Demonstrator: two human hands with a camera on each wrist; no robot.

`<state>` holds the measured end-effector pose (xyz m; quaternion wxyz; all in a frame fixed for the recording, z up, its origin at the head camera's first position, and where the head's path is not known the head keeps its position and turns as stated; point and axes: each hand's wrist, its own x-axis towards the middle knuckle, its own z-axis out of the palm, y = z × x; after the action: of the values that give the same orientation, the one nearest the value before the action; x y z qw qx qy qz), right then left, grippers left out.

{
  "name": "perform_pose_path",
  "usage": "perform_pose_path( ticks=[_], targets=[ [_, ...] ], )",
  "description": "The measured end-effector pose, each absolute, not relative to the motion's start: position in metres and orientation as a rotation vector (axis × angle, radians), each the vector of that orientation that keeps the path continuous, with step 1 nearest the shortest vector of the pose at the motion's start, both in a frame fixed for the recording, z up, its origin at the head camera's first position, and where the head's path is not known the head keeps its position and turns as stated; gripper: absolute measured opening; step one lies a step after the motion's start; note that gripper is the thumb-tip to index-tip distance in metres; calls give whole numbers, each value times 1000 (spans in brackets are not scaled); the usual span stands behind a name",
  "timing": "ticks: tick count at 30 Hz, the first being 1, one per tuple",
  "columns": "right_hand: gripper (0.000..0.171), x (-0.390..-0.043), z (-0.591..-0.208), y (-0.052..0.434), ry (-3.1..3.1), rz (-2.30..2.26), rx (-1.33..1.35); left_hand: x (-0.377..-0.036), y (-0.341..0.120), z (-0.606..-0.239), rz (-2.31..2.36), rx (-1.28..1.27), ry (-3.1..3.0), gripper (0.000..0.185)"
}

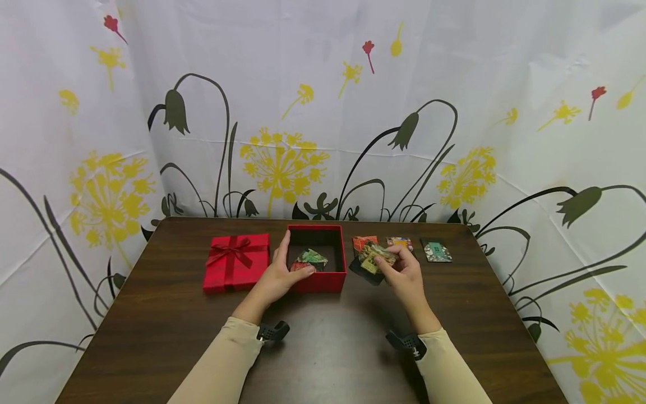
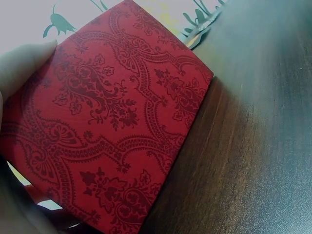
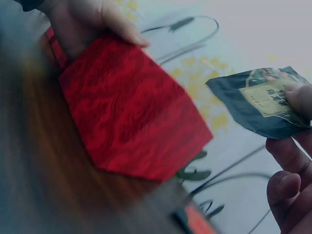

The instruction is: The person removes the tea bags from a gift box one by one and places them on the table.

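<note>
An open red gift box (image 1: 319, 284) with a dark inside stands on the table, and its embossed pattern fills much of the left wrist view. My left hand (image 1: 275, 279) grips its left side, thumb over the front rim and fingers along the left wall. Sachets (image 1: 314, 257) in green and red lie inside. To the right of the box, my right hand (image 1: 405, 276) pinches a dark sachet (image 3: 243, 100) with a yellow label between thumb and fingers, raised over the table.
On the left lies the red lid (image 1: 214, 276) with its ribbon bow. Behind my right hand rest an orange sachet (image 1: 360, 242), a purple-and-yellow sachet (image 1: 401, 242) and a dark green-labelled sachet (image 1: 437, 251). A floral curtain (image 1: 313, 112) rises at the table's back edge.
</note>
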<state>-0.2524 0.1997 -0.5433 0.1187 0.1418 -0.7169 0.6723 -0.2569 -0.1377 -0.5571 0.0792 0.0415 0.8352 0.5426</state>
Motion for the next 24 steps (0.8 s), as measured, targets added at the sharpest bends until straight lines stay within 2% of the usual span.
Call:
perform_pose_path(
  ticks=[7, 12, 19, 24],
  targets=[
    [24, -244, -583, 224, -2131, 2009, 189, -258, -138, -556, 1623, 128, 2505, 123],
    [22, -250, -609, 237, -2257, 2114, 193, -258, -136, -555, 1616, 132, 2502, 122],
    [38, -259, -614, 241, -2539, 2026, 289, -257, -136, -556, 1611, 113, 2487, 123],
    [36, -260, -612, 239, -2648, 1889, 279, -255, -138, -557, 1649, 116, 2473, 124]
  ],
)
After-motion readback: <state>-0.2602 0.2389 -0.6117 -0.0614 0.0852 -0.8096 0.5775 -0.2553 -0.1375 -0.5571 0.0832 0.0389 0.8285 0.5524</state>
